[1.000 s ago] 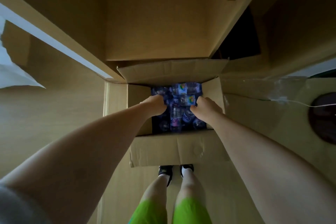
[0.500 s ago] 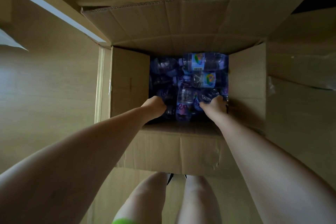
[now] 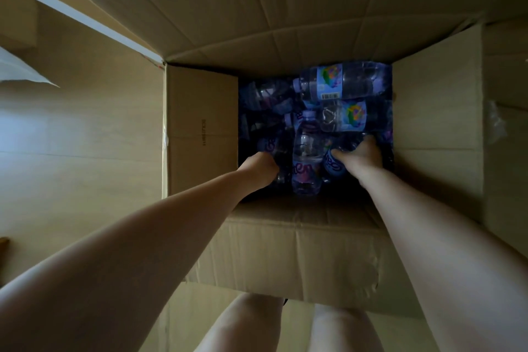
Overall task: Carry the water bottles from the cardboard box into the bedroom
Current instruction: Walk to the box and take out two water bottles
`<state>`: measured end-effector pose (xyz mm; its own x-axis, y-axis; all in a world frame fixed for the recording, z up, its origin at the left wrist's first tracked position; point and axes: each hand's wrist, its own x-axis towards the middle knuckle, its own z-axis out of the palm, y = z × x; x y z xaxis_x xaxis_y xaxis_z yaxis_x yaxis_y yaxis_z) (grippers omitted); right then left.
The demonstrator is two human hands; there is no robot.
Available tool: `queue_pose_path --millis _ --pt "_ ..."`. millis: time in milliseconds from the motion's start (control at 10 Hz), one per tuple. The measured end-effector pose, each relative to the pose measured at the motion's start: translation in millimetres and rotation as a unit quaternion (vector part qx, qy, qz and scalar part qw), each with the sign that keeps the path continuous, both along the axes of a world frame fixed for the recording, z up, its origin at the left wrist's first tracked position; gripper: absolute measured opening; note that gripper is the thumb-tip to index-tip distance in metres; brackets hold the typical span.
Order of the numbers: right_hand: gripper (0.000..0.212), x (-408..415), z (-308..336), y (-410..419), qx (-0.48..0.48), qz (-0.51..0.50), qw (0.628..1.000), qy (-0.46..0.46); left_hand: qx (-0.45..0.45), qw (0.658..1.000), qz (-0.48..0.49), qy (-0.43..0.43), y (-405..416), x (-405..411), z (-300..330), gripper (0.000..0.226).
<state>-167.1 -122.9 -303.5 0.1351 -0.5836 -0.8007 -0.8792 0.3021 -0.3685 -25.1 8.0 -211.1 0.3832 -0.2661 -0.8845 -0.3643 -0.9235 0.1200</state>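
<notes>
Both arms reach down into the open cardboard box (image 3: 200, 134), whose four flaps are folded outward (the far one widest). The water bottles (image 3: 343, 86) lie jumbled on their sides at the bottom, filling it wall to wall. The left hand (image 3: 261, 167) seems to curl round a bottle near the left wall, though shadow hides its fingers. The right hand (image 3: 358, 156) grips a bottle by the right wall.

Wood-grain floor (image 3: 71, 137) left of frame, pale planks. White strip (image 3: 77, 13) running diagonally upper left, along tan panel edge. White sheet corner (image 3: 20, 71) at left edge, lying on floor. Bare legs (image 3: 285, 326) at bottom centre, standing on floor.
</notes>
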Motion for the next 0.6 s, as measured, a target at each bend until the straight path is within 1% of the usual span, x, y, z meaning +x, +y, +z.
queue_pose_path --millis 100,200,300,400,500,600 --pt "0.095 -6 16 10 -0.034 0.083 0.995 0.046 0.000 1.000 0.008 0.004 -1 -6 4 0.031" --pt "0.089 -17 44 17 -0.041 0.139 0.987 0.073 -0.001 1.000 0.023 0.019 -3 -17 16 0.031" --pt "0.080 -14 75 27 -0.032 0.225 0.972 0.065 -0.001 0.998 0.043 0.036 -3 -28 33 0.031" --pt "0.079 2 106 36 -0.053 0.269 0.958 0.080 0.002 0.997 0.063 0.046 -4 -39 50 0.030" --pt "0.073 12 126 37 -0.083 0.294 0.948 0.086 0.008 0.993 0.105 0.053 -4 -45 63 0.030" --pt "0.068 16 138 35 -0.099 0.290 0.948 0.085 -0.011 0.986 0.156 0.064 -8 -39 77 0.032"
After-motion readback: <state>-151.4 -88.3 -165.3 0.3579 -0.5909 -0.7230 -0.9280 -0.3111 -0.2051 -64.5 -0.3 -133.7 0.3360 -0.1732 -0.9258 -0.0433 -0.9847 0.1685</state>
